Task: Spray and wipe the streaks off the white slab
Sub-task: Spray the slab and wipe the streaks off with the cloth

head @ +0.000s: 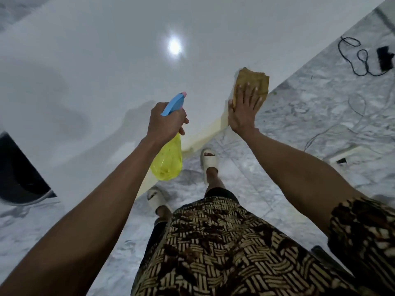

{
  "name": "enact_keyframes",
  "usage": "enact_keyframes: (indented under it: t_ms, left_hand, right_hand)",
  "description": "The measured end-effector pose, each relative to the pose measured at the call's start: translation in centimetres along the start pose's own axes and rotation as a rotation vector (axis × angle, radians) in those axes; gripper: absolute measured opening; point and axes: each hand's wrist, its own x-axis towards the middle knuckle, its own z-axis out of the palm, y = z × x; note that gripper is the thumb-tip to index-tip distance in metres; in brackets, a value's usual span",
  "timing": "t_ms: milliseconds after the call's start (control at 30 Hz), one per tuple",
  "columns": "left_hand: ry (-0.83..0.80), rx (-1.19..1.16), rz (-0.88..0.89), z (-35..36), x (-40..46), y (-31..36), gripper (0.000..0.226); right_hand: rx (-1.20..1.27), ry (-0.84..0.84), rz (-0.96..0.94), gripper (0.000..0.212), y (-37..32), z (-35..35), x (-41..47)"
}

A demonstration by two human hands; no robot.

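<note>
Patterned garment [224, 248]: brown and cream weave print, lying nearest the lens and filling the lower frame, with a matching sleeve [363, 233] at lower right.

Left hand [167, 122]: gripping the neck of a spray bottle [167, 161], fingers curled round it below the blue trigger head [174, 103]; the yellow translucent body is hanging downward beneath the fist, the nozzle pointing up toward the slab.

Right hand [243, 110]: lying flat with fingers straight and spread, pressing a tan cloth [254, 82] against the slab near its right edge.

White slab [106, 60]: glossy, stretching across the upper left of the frame, reflecting a round light [174, 46]; faint smeared patches are showing on its surface left of the bottle.

Sandals [208, 161]: pale, one on each foot, standing on the grey marbled floor [310, 116] just beside the slab's lower edge.

Black cable [354, 58]: lying looped on the floor at upper right.

Dark object [19, 174]: sitting at the left margin, kind not discernible.
</note>
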Motion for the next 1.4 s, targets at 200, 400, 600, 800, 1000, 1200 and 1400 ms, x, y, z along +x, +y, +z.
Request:
enact_keyframes:
  t_ms: [200,400,600,800,1000,1200,1400]
  left_hand:
    - [-0.047,0.032,0.073,-7.7,-4.6,-4.9,0.037]
    - [-0.045,0.123,0.072,-15.5,-8.8,-11.3,0.046]
    - [0.007,0.083,0.002,-21.3,-12.2,-16.0,0.05]
    - [0.078,-0.036,-0.016,-24.3,-16.5,-19.1,0.052]
    - [0.14,-0.09,-0.028,-25.2,-21.1,-24.2,0.056]
    - [0.165,-0.092,-0.04,-26.5,-25.1,-27.1,0.057]
    - [0.196,-0.047,-0.058,-30.4,-28.1,-30.1,0.042]
  right_hand:
    - [0.001,0.015,0.055,0.062,-7.3,2.4,-7.1]
    - [0.003,-0.002,0.083,0.061,-15.1,5.1,-14.6]
    - [-0.006,-0.006,0.055,0.062,-21.1,7.1,-20.9]
    - [0.019,0.064,-0.023,0.061,-26.4,9.3,-27.3]
    - [0.071,0.072,-0.105,0.061,-30.0,11.9,-33.1]
    - [0.118,0.051,-0.162,0.064,-34.9,13.7,-39.3]
    - [0.153,0.035,-0.2,0.061,-38.9,15.0,-44.4]
